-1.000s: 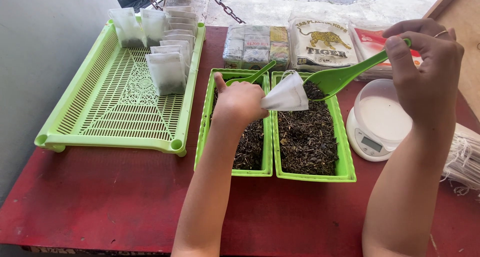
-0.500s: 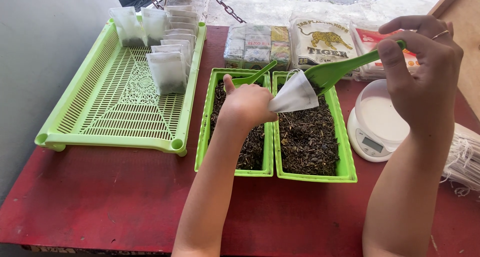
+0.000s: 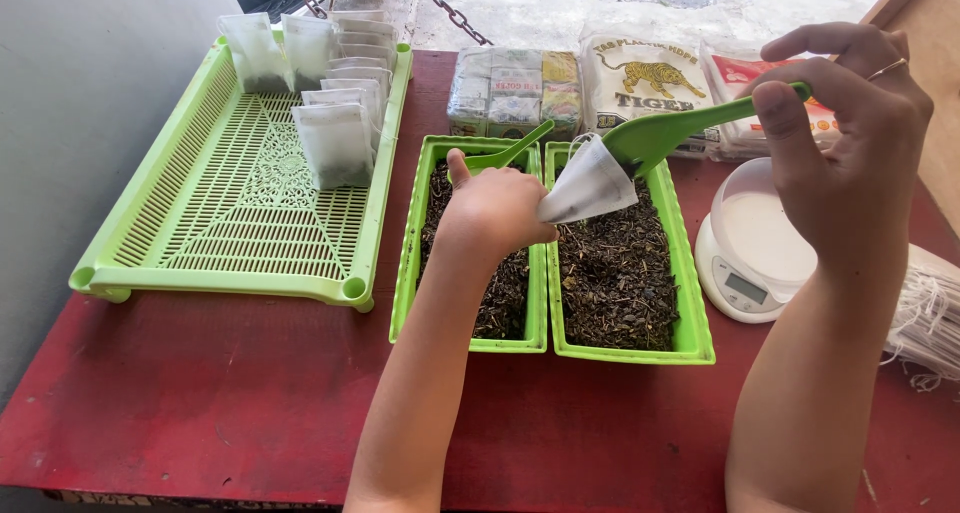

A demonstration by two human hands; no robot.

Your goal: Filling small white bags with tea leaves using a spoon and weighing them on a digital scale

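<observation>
My left hand [image 3: 493, 210] holds a small white filter bag [image 3: 590, 183] open above the right green tray [image 3: 690, 318] of dark loose tea leaves. My right hand [image 3: 850, 148] grips the handle of a green plastic scoop [image 3: 665, 133], whose tip sits tilted at the bag's mouth. A second green tray [image 3: 407, 263] of tea leaves lies under my left hand, with another green scoop [image 3: 512, 151] resting in it.
A large slatted green tray [image 3: 225, 203] at the left holds several filled white bags [image 3: 335, 143] along its far side. A white kitchen scale [image 3: 755, 243] stands at the right, packaged goods [image 3: 515, 93] behind, a bundle of white stringed bags [image 3: 930, 318] at the right edge.
The scoop's handle has dropped and its tip has tilted into the bag's mouth. My left hand has turned the bag's opening up and shifted slightly right.
</observation>
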